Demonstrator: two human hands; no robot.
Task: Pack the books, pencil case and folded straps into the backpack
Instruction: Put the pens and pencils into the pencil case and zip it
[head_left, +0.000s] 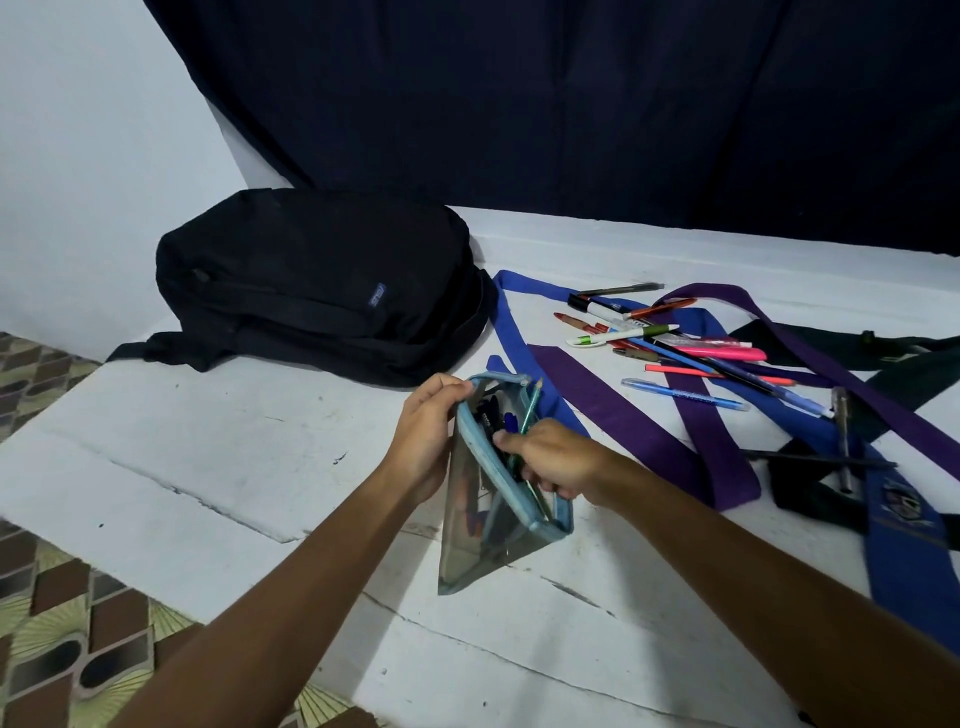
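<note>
A see-through pencil case (480, 535) with a light blue zip edge hangs open above the white table. My left hand (423, 439) grips its left rim. My right hand (553, 460) holds its right rim, fingers curled around pens that stick out of the opening. The black backpack (317, 280) lies closed on its side at the back left. Blue straps (506, 325), purple straps (623, 415) and a dark green strap (893, 374) lie unfolded to the right. No books are visible.
Several loose pens (675, 345) and markers lie scattered over the straps at the right. A white sheet (218, 467) covers the table. A dark curtain (571, 104) hangs behind. Patterned floor (57, 623) shows at the lower left.
</note>
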